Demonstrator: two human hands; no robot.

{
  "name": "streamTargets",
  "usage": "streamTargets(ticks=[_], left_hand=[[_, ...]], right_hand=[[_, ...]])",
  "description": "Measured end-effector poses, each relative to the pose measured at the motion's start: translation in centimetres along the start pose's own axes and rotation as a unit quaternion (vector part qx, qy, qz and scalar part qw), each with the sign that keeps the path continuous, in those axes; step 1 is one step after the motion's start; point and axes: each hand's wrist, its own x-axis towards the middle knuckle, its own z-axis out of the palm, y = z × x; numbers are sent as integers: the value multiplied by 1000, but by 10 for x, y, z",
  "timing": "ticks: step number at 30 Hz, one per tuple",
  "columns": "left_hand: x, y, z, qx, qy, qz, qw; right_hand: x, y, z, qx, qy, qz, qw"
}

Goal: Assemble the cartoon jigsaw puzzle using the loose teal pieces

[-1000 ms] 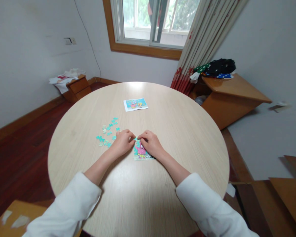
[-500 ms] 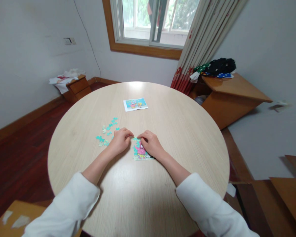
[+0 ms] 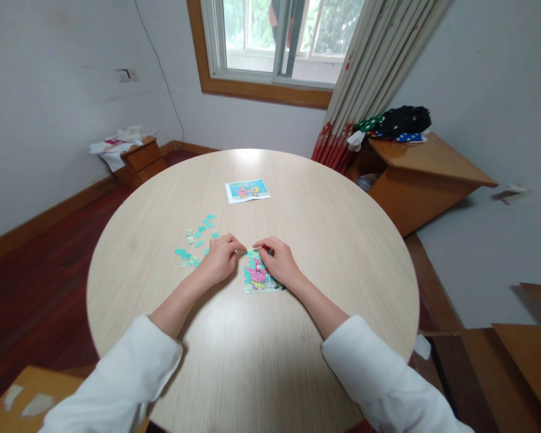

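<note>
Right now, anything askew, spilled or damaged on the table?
Nothing looks spilled or damaged on the round pale wood-grain table. Mildly askew: the rectangular blue printed sheet toward the far side, slightly turned against the joined multicoloured jigsaw section. Small, loose turquoise and pale-green jigsaw pieces lie scattered beside the left hand.

Right hand (image 3: 278,261) shifted slightly rightward; more of pink puzzle figure (image 3: 257,276) uncovered.
</note>
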Motion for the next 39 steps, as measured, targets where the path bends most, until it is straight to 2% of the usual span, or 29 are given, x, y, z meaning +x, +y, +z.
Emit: streamTargets(ticks=[8, 13, 23, 28, 32, 36, 39], left_hand=[[0, -1, 1, 7, -15, -15, 1000], [0, 0, 1, 1, -1, -15, 1000], [0, 1, -3, 7, -2, -36, 999], [1, 0, -5, 7, 8, -52, 999], [2, -7, -7, -3, 43, -66, 997], [3, -19, -10, -4, 80, -84, 993], [3, -27, -14, -8, 95, -98, 991]], right_hand=[[0, 0, -1, 6, -2, 1, 1000], [1, -1, -1, 17, 5, 9, 1000], [5, 3, -4, 102, 32, 73, 992], [6, 3, -10, 132, 65, 76, 986], [3, 1, -23, 44, 68, 9, 997], [-1, -1, -34, -74, -7, -44, 996], [-4, -3, -38, -167, -73, -65, 981]])
